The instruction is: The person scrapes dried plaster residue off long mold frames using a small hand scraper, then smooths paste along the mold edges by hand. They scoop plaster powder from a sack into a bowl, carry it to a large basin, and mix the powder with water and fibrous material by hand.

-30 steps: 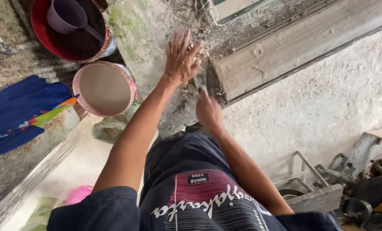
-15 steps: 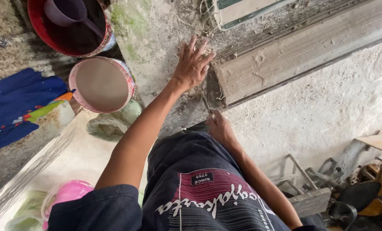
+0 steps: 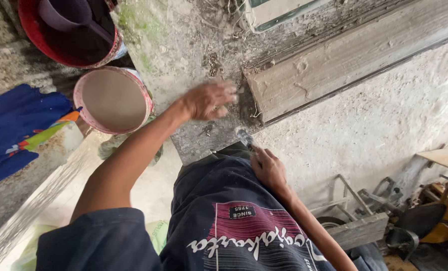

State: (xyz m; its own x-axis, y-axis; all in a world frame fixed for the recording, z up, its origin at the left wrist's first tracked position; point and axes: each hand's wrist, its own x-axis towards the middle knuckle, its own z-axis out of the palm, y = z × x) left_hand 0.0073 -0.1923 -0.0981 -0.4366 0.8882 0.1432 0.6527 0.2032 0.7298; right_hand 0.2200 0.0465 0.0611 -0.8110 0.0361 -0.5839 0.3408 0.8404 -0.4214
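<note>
Hands at a rough wall

The left hand is laid on the grey wall, fingers loosely curled, gripping nothing. A small metal tool is pinched in the right hand, its tip beside the plank. A pink bucket is seen to the left

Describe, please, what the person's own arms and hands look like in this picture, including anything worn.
Both arms are bare from above the elbow down. The left hand and right hand wear no gloves, rings or watch that I can see. A dark navy short sleeve covers the left upper arm.
</note>
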